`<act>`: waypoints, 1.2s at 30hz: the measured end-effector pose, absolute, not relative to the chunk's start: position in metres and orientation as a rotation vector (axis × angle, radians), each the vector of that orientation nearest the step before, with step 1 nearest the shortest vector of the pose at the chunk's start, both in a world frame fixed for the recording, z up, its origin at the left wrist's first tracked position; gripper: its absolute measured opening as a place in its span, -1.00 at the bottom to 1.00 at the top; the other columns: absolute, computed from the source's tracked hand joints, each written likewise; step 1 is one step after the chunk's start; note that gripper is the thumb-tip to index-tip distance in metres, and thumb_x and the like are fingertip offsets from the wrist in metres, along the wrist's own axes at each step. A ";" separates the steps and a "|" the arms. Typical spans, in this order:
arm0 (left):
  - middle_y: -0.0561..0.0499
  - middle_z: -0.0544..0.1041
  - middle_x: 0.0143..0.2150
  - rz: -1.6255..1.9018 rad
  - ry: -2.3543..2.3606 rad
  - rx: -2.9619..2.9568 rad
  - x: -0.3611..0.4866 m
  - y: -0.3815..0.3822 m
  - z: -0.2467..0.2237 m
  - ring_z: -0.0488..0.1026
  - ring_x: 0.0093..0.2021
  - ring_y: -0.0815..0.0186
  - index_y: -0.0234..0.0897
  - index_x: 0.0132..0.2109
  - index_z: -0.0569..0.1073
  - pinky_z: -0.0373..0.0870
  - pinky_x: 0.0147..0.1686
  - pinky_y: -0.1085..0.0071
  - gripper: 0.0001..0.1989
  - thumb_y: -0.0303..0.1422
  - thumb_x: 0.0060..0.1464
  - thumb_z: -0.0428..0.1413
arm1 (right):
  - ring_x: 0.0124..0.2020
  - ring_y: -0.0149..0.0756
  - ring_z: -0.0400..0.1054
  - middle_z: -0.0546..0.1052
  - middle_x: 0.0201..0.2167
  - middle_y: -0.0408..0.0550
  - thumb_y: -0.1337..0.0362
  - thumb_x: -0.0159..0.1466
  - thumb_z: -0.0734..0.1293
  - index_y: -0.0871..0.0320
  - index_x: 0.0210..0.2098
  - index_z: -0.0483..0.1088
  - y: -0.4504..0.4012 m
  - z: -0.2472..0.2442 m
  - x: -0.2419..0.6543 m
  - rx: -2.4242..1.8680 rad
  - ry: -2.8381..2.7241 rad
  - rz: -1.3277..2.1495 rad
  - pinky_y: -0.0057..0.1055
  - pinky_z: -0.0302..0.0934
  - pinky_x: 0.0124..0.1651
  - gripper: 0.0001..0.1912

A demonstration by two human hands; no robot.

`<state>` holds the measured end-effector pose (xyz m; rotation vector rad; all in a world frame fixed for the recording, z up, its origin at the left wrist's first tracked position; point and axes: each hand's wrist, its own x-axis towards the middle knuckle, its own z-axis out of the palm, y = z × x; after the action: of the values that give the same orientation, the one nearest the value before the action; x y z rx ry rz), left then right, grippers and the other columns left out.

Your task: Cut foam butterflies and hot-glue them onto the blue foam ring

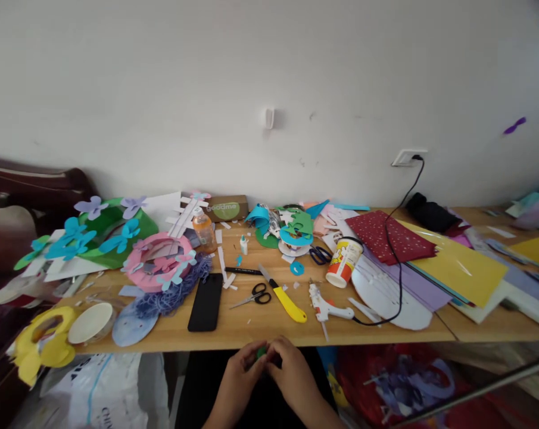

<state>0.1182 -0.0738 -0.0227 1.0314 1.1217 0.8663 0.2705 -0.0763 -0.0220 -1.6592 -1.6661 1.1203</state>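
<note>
Over my lap, below the table's front edge, my left hand (245, 366) and my right hand (284, 363) meet at the fingertips. Between them shows a small green piece (261, 352), perhaps paper or foam; fingers cover most of it. Both hands are closed around it. On the table just beyond lie a yellow-handled utility knife (289, 302), dark-handled scissors (256, 295) and a black pen (243, 271). To their left is a black phone (205, 302). A white hot glue gun (325, 307) rests on the right, its cord running to the wall socket.
A paper cup (344, 262) leans beside yellow sheets (461, 262) and dark red sheets (389, 235). Pink (139, 277) and green (139, 232) flower-decorated rings stand left. A drink bottle (203, 229), a glue bottle (244, 245) and a white bowl (90, 323) are also there.
</note>
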 end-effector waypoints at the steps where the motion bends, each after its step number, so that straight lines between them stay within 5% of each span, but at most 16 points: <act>1: -0.12 0.62 0.00 0.848 1.109 1.069 0.119 -0.073 -0.024 0.53 0.03 0.06 -0.23 -0.02 0.60 0.38 0.10 0.20 -0.62 -0.16 0.05 0.24 | -0.24 -0.28 0.38 0.50 -0.32 -0.10 0.50 0.12 0.33 0.14 -0.41 0.40 -0.075 -0.022 0.272 -1.664 -1.662 1.120 -0.45 0.18 -0.15 -0.86; 7: -0.12 0.63 -0.03 0.817 1.072 0.984 0.119 -0.065 -0.035 0.54 0.00 0.04 -0.25 0.01 0.59 0.44 0.04 0.15 -0.58 -0.12 0.07 0.21 | -0.27 -0.27 0.38 0.50 -0.34 -0.09 0.41 0.20 0.32 0.15 -0.38 0.42 -0.066 -0.021 0.277 -1.606 -1.654 1.149 -0.43 0.20 -0.19 -0.94; 16: -0.11 0.67 -0.23 0.912 1.111 0.642 0.115 -0.046 -0.039 0.61 -0.16 0.13 -0.33 -0.14 0.60 0.52 -0.10 0.27 -0.45 -0.08 -0.28 0.42 | -0.34 -0.27 0.40 0.53 -0.35 -0.07 0.32 0.27 0.25 0.13 -0.29 0.40 -0.054 -0.018 0.272 -1.495 -1.622 1.129 -0.41 0.24 -0.24 -0.91; 26: -0.10 0.66 -0.32 0.960 1.162 0.692 0.101 -0.033 -0.038 0.61 -0.32 0.20 -0.37 -0.17 0.57 0.54 -0.27 0.35 -0.43 -0.06 -0.28 0.42 | -0.43 -0.33 0.35 0.48 -0.47 -0.13 0.16 0.24 0.30 0.16 -0.38 0.44 -0.030 -0.020 0.271 -1.460 -1.546 1.157 -0.45 0.20 -0.37 -0.80; 36: -0.11 0.66 -0.28 1.014 1.314 0.916 0.092 -0.021 -0.037 0.59 -0.25 0.12 -0.32 -0.20 0.59 0.49 -0.20 0.29 -0.54 -0.08 -0.18 0.32 | -0.30 -0.25 0.47 0.59 -0.35 -0.04 0.15 0.24 0.25 0.16 -0.21 0.47 -0.021 -0.030 0.275 -1.452 -1.477 1.141 -0.39 0.31 -0.22 -0.74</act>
<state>0.0924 -0.0209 -0.0372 0.9163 1.3144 1.0139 0.2748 -0.0210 -0.0299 -1.4522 -1.4773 1.1413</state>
